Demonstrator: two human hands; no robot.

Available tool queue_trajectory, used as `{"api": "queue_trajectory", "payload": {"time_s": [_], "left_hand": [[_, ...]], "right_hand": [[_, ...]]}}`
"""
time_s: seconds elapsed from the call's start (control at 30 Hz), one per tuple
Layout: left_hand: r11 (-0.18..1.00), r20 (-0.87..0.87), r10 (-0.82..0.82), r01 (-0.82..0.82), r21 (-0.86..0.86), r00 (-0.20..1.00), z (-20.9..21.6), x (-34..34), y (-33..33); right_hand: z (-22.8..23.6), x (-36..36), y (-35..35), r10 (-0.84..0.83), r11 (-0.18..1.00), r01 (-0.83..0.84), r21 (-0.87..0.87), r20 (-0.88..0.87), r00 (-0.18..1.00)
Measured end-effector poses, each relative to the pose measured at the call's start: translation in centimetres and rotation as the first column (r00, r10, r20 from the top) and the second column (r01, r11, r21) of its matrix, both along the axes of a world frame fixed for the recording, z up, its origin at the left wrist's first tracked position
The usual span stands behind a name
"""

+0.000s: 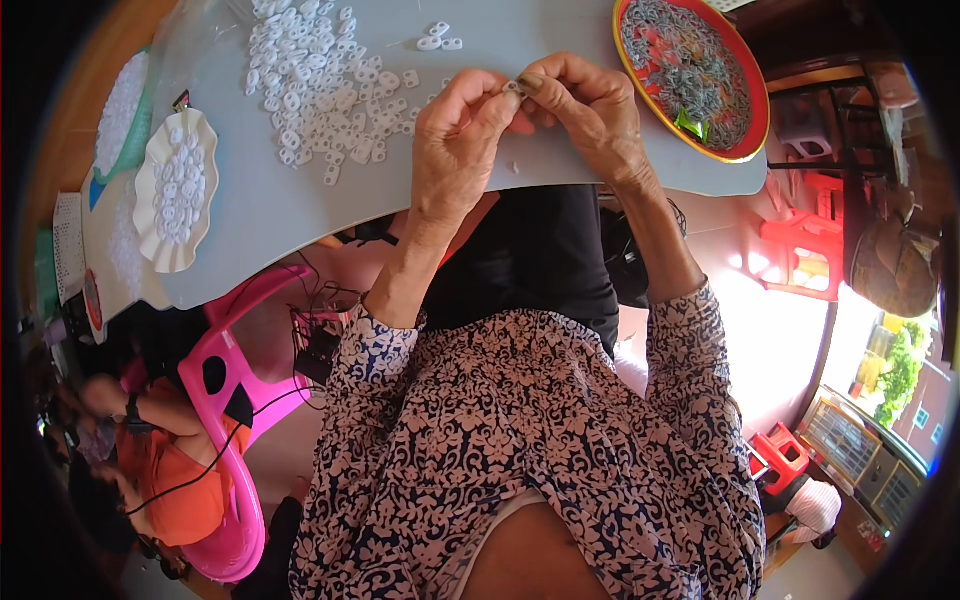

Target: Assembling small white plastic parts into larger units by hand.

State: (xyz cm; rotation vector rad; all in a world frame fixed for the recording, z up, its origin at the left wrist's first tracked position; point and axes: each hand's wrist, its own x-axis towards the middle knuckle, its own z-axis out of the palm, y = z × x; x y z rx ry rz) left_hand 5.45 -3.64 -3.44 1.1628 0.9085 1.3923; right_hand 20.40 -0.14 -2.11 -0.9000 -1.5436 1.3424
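Observation:
Above the near edge of the table, my left hand point(455, 145) and my right hand point(595, 115) meet fingertip to fingertip. Both are closed in a pinch on one small white plastic piece point(512, 87); most of it is hidden by the fingers. To the left of my hands spreads a loose pile of small white oval plastic pieces point(320, 85), many with two holes. A few more white pieces point(430, 43) lie apart beyond my hands. On the right stands a round red tray point(763, 105) with a yellow rim, filled with small grey metal parts point(695, 75).
A scalloped cream dish point(160, 255) of white pieces and a green basket point(138, 130) stand on the grey table point(270, 215) at left. Below sits a pink plastic chair point(240, 500) with a person in orange point(195, 490). Red stools point(805, 250) stand at right.

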Motion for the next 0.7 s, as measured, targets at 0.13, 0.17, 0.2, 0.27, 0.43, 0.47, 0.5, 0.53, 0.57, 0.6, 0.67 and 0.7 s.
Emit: {"api": "queue_trajectory", "payload": {"time_s": [0.13,0.17,0.2,0.27,0.43,0.47,0.5,0.53,0.57,0.6,0.67,0.7], "left_hand": [[0.997,0.053,0.047,-0.050,0.052,0.997,-0.1,0.2,0.1],[0.996,-0.017,0.067,-0.066,0.058,0.998,0.0,0.3,0.1],[0.995,-0.087,0.089,-0.084,0.062,0.992,0.3,0.3,-0.1],[0.994,-0.226,0.098,-0.086,0.062,0.969,1.3,-0.3,-0.6],[0.886,-0.556,0.395,-0.142,0.442,0.731,2.4,-4.4,2.2],[0.856,-0.672,0.442,-0.056,0.513,0.594,2.3,-5.6,3.6],[0.826,-0.752,0.489,0.043,0.563,0.441,1.9,-6.4,5.1],[0.825,-0.754,0.492,0.043,0.563,0.436,1.6,-7.1,6.0],[0.835,-0.813,0.475,0.119,0.537,0.335,1.0,-7.7,6.7],[0.844,-0.860,0.453,0.198,0.498,0.235,0.8,-7.8,7.2],[0.837,-0.863,0.423,0.245,0.489,0.276,0.4,-8.4,8.2],[0.826,-0.862,0.397,0.287,0.485,0.315,0.4,-8.5,8.5]], "right_hand": [[-0.3,-0.2,0.1,0.003,1.000,-0.002,0.016,-0.046,0.999],[-0.6,-0.1,0.2,0.012,1.000,-0.012,0.006,-0.084,0.996],[-0.6,-0.1,0.2,0.015,1.000,-0.015,0.009,-0.087,0.996],[-0.6,0.0,0.2,0.000,1.000,0.001,0.012,-0.042,0.999],[0.1,-0.2,-0.2,-0.064,0.995,0.059,-0.076,-0.064,0.996],[0.0,-0.1,-0.1,-0.051,0.996,0.048,-0.069,-0.053,0.997],[-0.1,0.0,0.0,-0.053,0.996,0.049,-0.068,-0.053,0.997],[-0.1,-0.1,-0.1,-0.062,0.996,0.058,-0.072,-0.055,0.997],[0.0,-0.1,-0.1,-0.072,0.995,0.067,-0.076,-0.056,0.996],[-0.1,-0.1,-0.1,-0.079,0.994,0.074,-0.079,-0.058,0.995],[-0.1,-0.2,-0.1,-0.052,0.998,0.050,-0.039,-0.040,0.998],[-0.2,-0.1,-0.1,-0.056,0.998,0.055,-0.038,-0.041,0.998]]}}
